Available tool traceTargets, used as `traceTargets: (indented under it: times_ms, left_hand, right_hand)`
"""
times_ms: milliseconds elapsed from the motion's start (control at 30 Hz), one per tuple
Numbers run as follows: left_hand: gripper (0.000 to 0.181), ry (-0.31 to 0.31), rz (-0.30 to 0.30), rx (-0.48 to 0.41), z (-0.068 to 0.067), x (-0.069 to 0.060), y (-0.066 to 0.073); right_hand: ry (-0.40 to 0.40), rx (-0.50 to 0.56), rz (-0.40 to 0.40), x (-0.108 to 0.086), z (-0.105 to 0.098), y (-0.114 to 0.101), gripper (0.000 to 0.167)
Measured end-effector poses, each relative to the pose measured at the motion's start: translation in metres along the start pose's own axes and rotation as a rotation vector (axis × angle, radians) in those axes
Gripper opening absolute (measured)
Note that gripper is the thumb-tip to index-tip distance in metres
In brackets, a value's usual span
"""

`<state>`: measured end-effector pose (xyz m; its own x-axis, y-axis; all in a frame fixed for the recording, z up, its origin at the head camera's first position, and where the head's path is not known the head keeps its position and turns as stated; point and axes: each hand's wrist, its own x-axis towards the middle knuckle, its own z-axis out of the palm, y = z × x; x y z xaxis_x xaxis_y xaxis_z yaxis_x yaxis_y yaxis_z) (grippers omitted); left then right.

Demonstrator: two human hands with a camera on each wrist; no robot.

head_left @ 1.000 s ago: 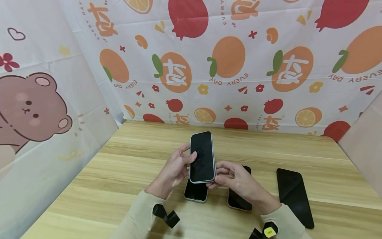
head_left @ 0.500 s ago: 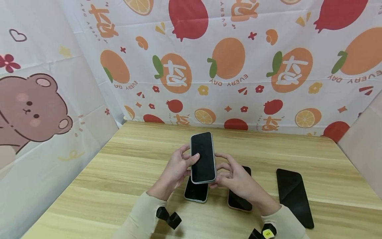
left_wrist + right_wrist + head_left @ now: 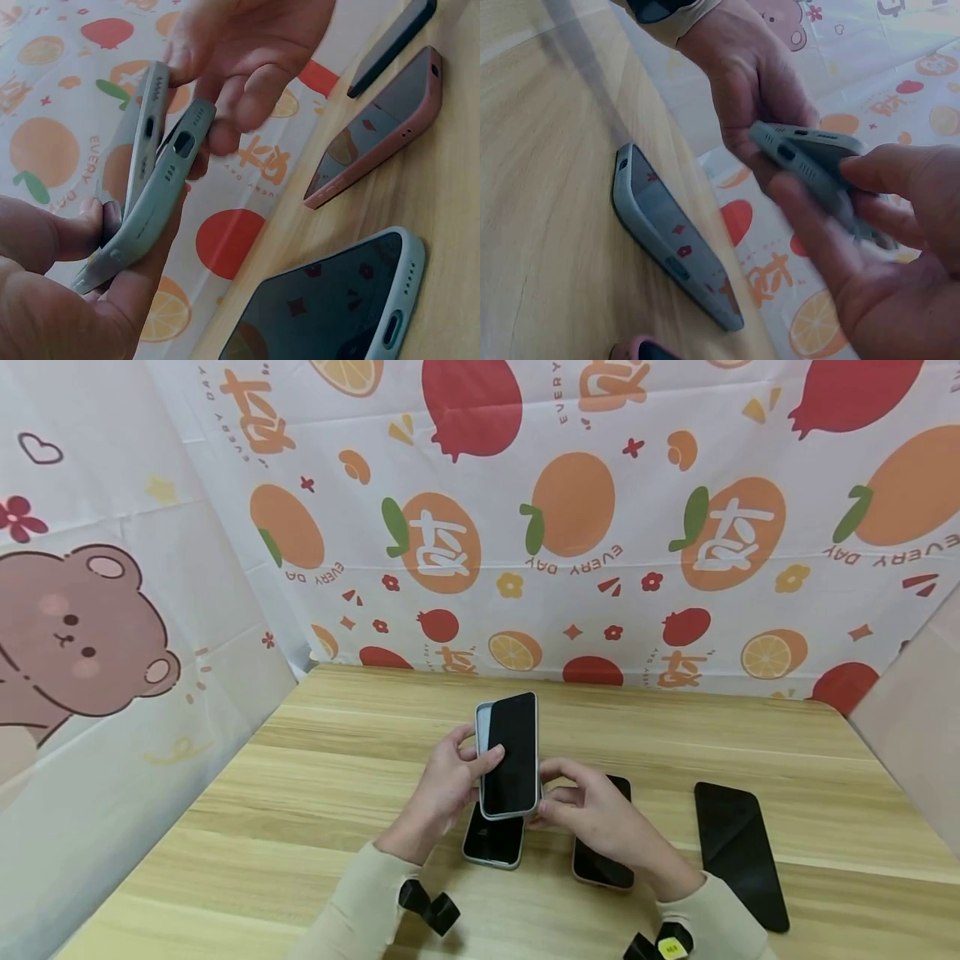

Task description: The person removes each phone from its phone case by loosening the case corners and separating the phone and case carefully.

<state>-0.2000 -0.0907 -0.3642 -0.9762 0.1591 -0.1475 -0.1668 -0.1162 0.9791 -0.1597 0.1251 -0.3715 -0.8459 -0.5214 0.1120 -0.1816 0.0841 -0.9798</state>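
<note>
In the head view, the raised phone (image 3: pixel 516 777) hid the upper end of the lower phone (image 3: pixel 492 843), and the right hand (image 3: pixel 596 814) covered part of the pink-edged phone (image 3: pixel 602 867). Behind the case (image 3: pixel 483 727), most fingers of the left hand (image 3: pixel 442 783) were hidden. The left wrist view cropped the lower phone; in the right wrist view, a right-hand finger blurred. Marks on the yellow tag (image 3: pixel 672 948) were too small to read.

head view: bright, diffuse | wrist views: dimmer, cooler | right hand (image 3: pixel 907 285): partly motion-blurred | tabletop phone (image 3: pixel 322 300): reflections
</note>
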Motion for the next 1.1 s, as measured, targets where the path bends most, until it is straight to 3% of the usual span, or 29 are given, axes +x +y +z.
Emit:
traceTargets:
  times_ms: [167, 300, 367, 500, 667, 867, 1100]
  left_hand:
    - [0.055, 0.036, 0.026, 0.066, 0.003, 0.001, -0.001]
    - [0.059, 0.062, 0.039, 0.137, 0.005, 0.002, -0.003]
    - [0.061, 0.074, 0.041, 0.173, 0.006, 0.001, -0.004]
    - [0.064, 0.094, 0.045, 0.211, 0.005, 0.000, -0.006]
    - [0.066, 0.090, 0.047, 0.217, 0.002, -0.002, -0.006]
    - [0.054, 0.003, 0.081, 0.145, -0.009, -0.006, -0.005]
    - [0.062, -0.023, 0.069, 0.147, -0.024, -0.010, -0.004]
  right_hand:
    - [0.119, -0.275, 0.020, -0.001, 0.006, -0.008, 0.034]
    - [0.186, -0.354, 0.063, -0.001, 0.009, -0.014, 0.028]
    - [0.186, -0.322, 0.083, -0.001, 0.011, -0.015, 0.030]
    - [0.149, -0.156, 0.121, 0.003, 0.013, -0.015, 0.036]
    - [0.133, -0.022, 0.161, 0.005, 0.011, -0.010, 0.050]
    - [0.149, 0.026, 0.176, 0.007, 0.006, -0.003, 0.051]
    - [0.143, 0.042, 0.171, 0.008, 0.005, 0.002, 0.051]
